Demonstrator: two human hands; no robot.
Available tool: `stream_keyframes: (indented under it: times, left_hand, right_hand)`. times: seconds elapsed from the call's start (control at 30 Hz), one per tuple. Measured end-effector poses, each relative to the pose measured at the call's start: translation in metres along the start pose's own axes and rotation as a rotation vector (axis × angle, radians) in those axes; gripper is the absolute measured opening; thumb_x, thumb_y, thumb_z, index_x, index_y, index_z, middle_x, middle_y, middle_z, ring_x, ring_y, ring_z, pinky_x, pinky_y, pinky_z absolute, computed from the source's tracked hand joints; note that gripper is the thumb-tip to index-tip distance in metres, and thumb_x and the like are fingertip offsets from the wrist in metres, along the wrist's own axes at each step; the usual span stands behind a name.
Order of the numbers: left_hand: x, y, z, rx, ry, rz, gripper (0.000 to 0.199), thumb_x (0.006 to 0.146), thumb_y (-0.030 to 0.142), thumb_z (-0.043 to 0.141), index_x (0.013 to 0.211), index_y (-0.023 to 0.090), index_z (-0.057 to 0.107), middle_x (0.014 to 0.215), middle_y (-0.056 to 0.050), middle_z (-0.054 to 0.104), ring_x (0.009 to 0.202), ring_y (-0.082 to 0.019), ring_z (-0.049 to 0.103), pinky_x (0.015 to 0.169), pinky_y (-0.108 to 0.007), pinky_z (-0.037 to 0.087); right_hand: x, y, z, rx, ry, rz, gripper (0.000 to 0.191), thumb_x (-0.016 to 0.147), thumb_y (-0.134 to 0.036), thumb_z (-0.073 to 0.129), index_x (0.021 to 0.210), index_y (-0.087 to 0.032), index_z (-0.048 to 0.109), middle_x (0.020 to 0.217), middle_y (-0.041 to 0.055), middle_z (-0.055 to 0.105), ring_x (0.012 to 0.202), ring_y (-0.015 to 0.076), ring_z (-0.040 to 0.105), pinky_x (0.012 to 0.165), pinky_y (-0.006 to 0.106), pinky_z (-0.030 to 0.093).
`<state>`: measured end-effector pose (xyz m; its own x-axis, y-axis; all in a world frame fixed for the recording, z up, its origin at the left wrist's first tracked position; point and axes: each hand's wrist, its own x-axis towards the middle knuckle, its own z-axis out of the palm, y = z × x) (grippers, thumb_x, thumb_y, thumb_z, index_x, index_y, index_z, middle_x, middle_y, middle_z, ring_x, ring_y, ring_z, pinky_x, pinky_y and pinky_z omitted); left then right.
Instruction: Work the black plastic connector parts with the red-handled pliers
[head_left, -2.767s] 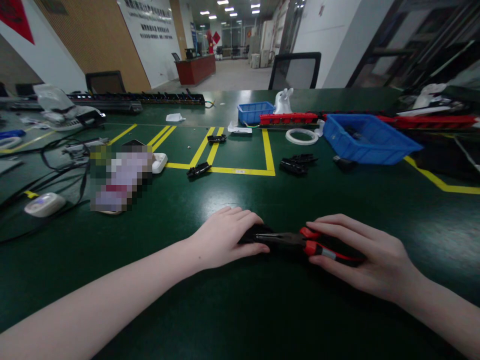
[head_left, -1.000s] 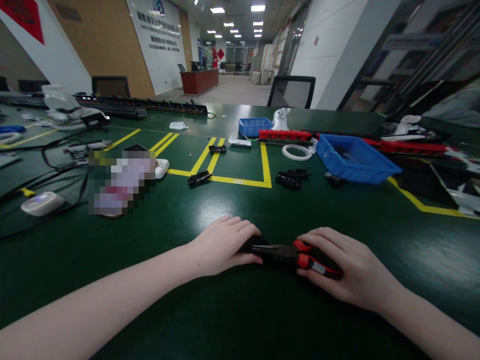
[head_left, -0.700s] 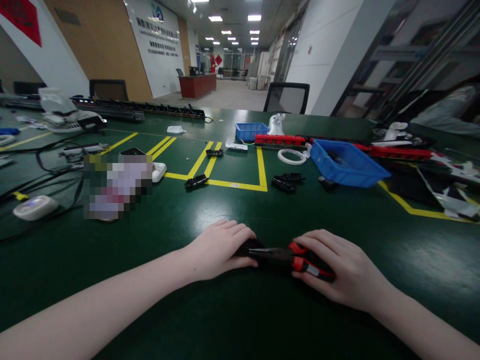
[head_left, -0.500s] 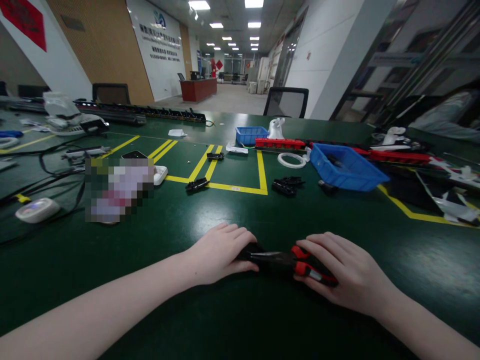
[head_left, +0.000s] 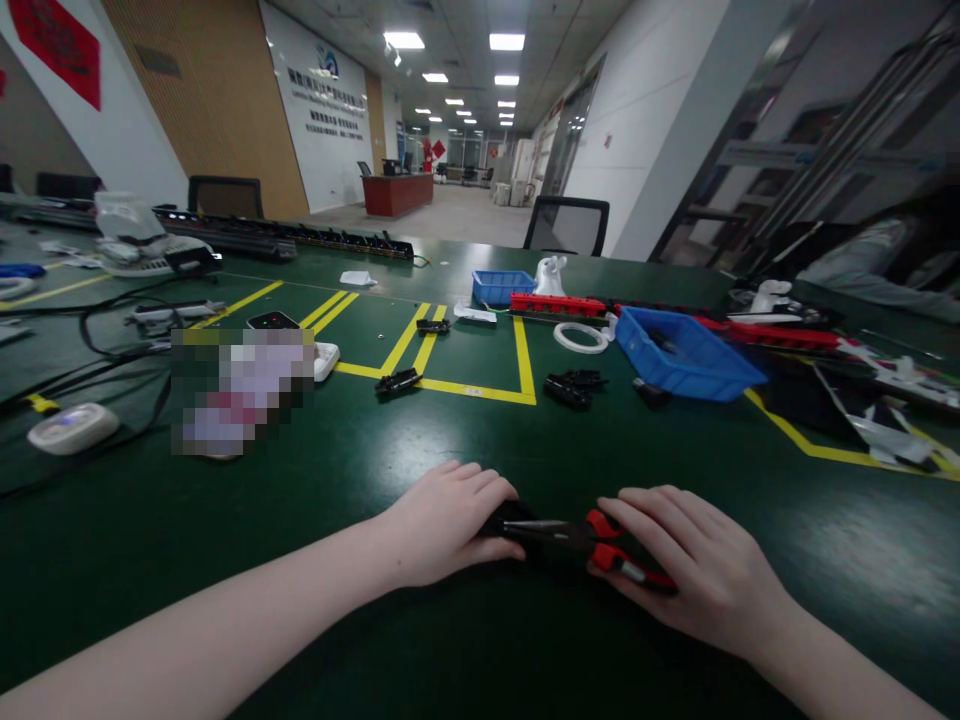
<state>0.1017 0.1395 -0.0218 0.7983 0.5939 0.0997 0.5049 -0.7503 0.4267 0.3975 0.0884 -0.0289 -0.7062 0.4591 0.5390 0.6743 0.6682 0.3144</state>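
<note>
My right hand (head_left: 697, 560) is wrapped round the red and black handles of a pair of pliers (head_left: 559, 533), whose long jaws point left. My left hand (head_left: 450, 525) holds a small black part (head_left: 504, 520) between thumb and fingers, mostly hidden under them. The jaw tips reach this black part. Both hands are low over the green table, near the middle. Beyond them lie a black piece (head_left: 398, 383) at the left and a cluster of black pieces (head_left: 571, 388) at the right.
A large blue bin (head_left: 686, 365) stands at the right, with a white ring (head_left: 580, 338) beside it. Further back is a small blue tray (head_left: 502, 287). A phone, cables and a white device (head_left: 73, 429) lie at the left. A person's sleeve shows at far right.
The whole scene sits slightly lower in the picture. The plier handles and jaws look a little further apart; both hands keep their holds.
</note>
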Motion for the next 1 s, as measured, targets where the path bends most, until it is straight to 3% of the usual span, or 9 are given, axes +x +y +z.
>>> stream_keyframes:
  times: [0.23, 0.63, 1.0]
  left_hand:
    - [0.001, -0.001, 0.001, -0.044, 0.018, -0.017, 0.036, 0.095, 0.049, 0.067, 0.114, 0.018, 0.062, 0.109, -0.006, 0.071, 0.097, -0.025, 0.068, 0.083, -0.039, 0.051]
    - [0.001, -0.001, 0.002, -0.036, 0.048, -0.017, 0.038, 0.092, 0.043, 0.073, 0.117, 0.017, 0.06, 0.111, -0.005, 0.069, 0.099, -0.024, 0.066, 0.084, -0.04, 0.052]
    - [0.0, -0.003, 0.003, -0.009, 0.063, 0.007, 0.04, 0.09, 0.043, 0.074, 0.119, 0.017, 0.062, 0.111, -0.005, 0.063, 0.097, -0.023, 0.06, 0.08, -0.036, 0.051]
  right_hand:
    - [0.01, -0.004, -0.003, -0.006, 0.003, -0.005, 0.03, 0.096, -0.034, 0.056, 0.116, -0.012, 0.063, 0.099, 0.0132, 0.073, 0.087, 0.0216, 0.068, 0.074, 0.034, 0.057]
    - [-0.005, 0.008, 0.008, 0.011, 0.023, 0.1, 0.049, 0.091, -0.039, 0.064, 0.134, -0.017, 0.057, 0.113, 0.0133, 0.069, 0.102, 0.0281, 0.065, 0.086, 0.044, 0.052]
    - [0.003, 0.013, 0.005, -0.034, 0.007, 0.03, 0.041, 0.097, -0.036, 0.056, 0.129, -0.01, 0.057, 0.115, 0.0172, 0.064, 0.108, 0.0294, 0.06, 0.092, 0.045, 0.05]
